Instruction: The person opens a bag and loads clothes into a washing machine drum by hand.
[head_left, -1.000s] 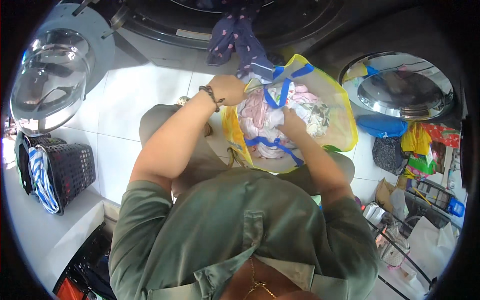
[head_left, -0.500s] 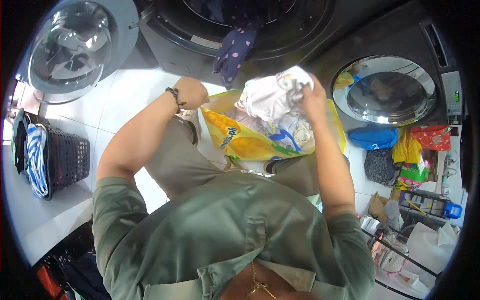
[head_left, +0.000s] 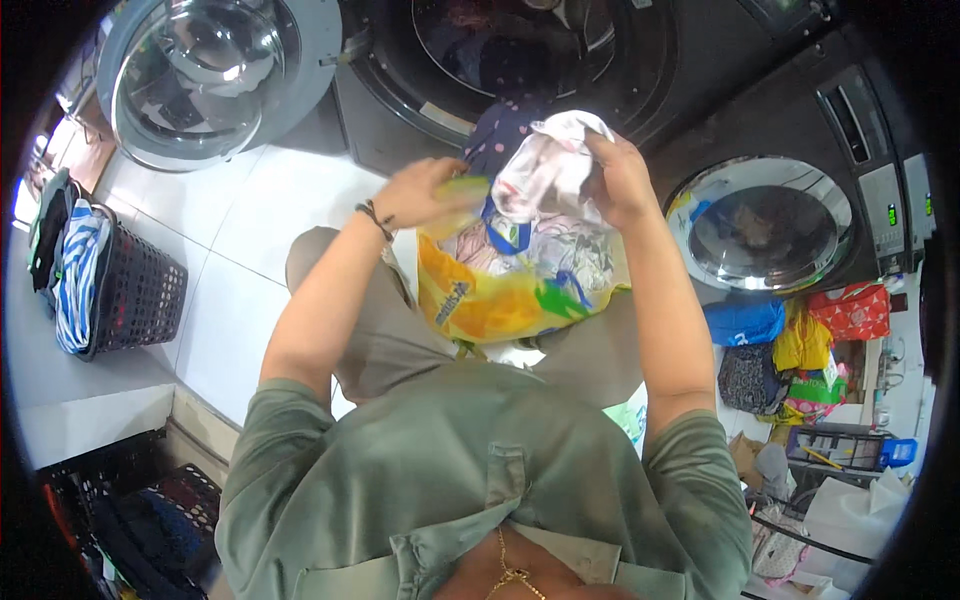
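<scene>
My right hand [head_left: 625, 180] grips a bunched white garment [head_left: 550, 170] with pale pink marks, raised over the yellow shopping bag [head_left: 470, 300]. The bag holds pale crumpled laundry [head_left: 565, 255]. My left hand [head_left: 425, 190] is closed at the bag's upper left rim, slightly blurred. Just behind, a navy, pink-dotted cloth [head_left: 500, 125] hangs from the open drum [head_left: 520, 50] of a dark front-loading machine.
An open round door [head_left: 200, 85] is at upper left, a closed machine [head_left: 760, 225] at right. A black basket with striped cloth [head_left: 125, 300] stands left; coloured bags [head_left: 800, 340] and a rack [head_left: 840, 450] lie right. Below left is another dark basket [head_left: 190, 505].
My right hand has lifted the white garment out of the bag's pile and holds it higher, toward the drum. My left hand has shifted along the bag's rim as the view moved.
</scene>
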